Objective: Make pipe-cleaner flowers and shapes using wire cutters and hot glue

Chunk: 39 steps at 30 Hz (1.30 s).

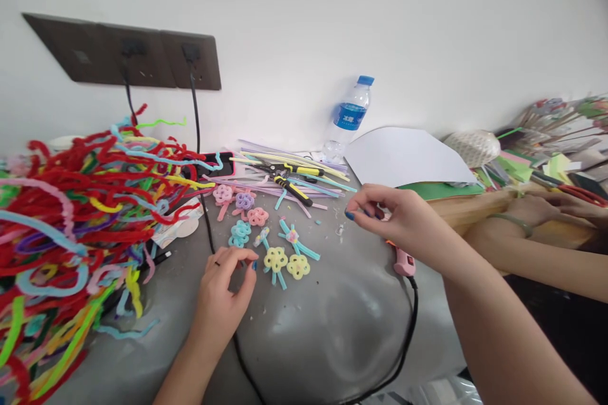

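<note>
My left hand (224, 288) is above the grey tabletop, thumb and forefinger closed in a pinch; anything between the tips is too small to make out. Just beyond it lie pipe-cleaner flowers: blue (240, 233), yellow (275, 259), another yellow (298, 267), pink (258, 217) and purple (244, 201). A small blue pipe-cleaner piece (298, 242) with a pale centre rests among them. To the right, my right hand (380, 212) hovers with its fingers pinched together, their contents unclear. Below its wrist is a pink-handled corded tool (404, 262), partly hidden by the hand.
Tangled coloured pipe cleaners (109, 221) are heaped at left. Yellow-black pliers (294, 190) lie on straight pipe cleaners (327, 188). Behind are a phone (221, 164), a water bottle (351, 115) and white paper (408, 155). Black cords (207, 221) cross the table. Another person's arms (532, 247) are at right.
</note>
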{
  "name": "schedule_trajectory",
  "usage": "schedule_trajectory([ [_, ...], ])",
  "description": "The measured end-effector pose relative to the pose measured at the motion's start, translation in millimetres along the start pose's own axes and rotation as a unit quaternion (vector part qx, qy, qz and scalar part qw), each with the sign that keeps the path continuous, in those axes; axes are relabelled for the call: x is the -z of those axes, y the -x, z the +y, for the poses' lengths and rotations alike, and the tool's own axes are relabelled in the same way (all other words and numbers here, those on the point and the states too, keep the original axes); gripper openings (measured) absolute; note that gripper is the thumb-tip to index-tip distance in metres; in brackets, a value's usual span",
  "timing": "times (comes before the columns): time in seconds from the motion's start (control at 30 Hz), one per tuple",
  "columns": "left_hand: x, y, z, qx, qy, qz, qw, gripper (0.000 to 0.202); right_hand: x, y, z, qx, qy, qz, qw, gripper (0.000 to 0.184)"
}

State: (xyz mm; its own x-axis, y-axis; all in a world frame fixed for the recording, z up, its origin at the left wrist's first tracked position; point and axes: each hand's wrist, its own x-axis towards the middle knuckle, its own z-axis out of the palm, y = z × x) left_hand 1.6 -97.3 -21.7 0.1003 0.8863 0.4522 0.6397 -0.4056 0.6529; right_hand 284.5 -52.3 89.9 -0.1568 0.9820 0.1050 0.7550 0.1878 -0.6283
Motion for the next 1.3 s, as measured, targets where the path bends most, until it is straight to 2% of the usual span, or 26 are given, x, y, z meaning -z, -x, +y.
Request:
schedule_trajectory([
  [0.07,0.0,0.5,-0.2,0.002,0.003,0.0,1.0,0.016,-8.8,9.0,-7.7,-0.014,-0.096,-0.02,0.995,0.018],
  [0.13,0.3,1.1,-0.4,-0.001,0.007,0.003,1.0,0.016,-19.6,15.7,-9.3,-0.031,-0.202,-0.018,0.979,0.021],
  [0.23,1.0,1.8,-0.6,-0.005,0.012,0.007,1.0,0.016,-33.2,23.6,-3.4,-0.067,-0.326,0.028,0.943,0.024],
  [0.3,1.4,2.3,-0.9,-0.008,0.013,0.008,1.0,0.015,-37.3,28.5,2.1,-0.098,-0.354,0.058,0.928,0.023],
  [0.4,1.8,2.8,-1.4,-0.011,0.018,0.008,1.0,0.015,-38.4,34.8,7.3,-0.13,-0.343,0.075,0.927,0.024],
  [0.53,1.1,2.7,-1.6,-0.013,0.021,0.006,1.0,0.016,-47.7,37.8,4.8,-0.133,-0.321,0.049,0.936,0.025],
  [0.63,-0.3,2.7,-2.0,-0.008,0.016,0.007,1.0,0.016,-68.6,35.7,-2.6,-0.084,-0.286,0.017,0.954,0.016],
  [0.73,-1.4,3.3,-2.2,-0.002,0.009,0.003,1.0,0.016,-92.4,32.1,-11.2,-0.012,-0.223,0.039,0.974,0.009],
  [0.87,-1.5,4.2,-2.0,-0.004,0.011,0.004,1.0,0.017,-111.9,28.9,-17.1,0.073,-0.11,0.033,0.991,0.014],
  [1.03,-1.5,4.9,-2.4,-0.009,0.02,0.008,1.0,0.017,-119.6,29.4,-14.6,0.106,-0.032,0.014,0.994,0.014],
  [1.3,-1.7,6.2,-3.0,-0.004,0.028,0.003,1.0,0.017,-116.5,29.9,-14.1,0.09,-0.05,-0.002,0.995,0.012],
])
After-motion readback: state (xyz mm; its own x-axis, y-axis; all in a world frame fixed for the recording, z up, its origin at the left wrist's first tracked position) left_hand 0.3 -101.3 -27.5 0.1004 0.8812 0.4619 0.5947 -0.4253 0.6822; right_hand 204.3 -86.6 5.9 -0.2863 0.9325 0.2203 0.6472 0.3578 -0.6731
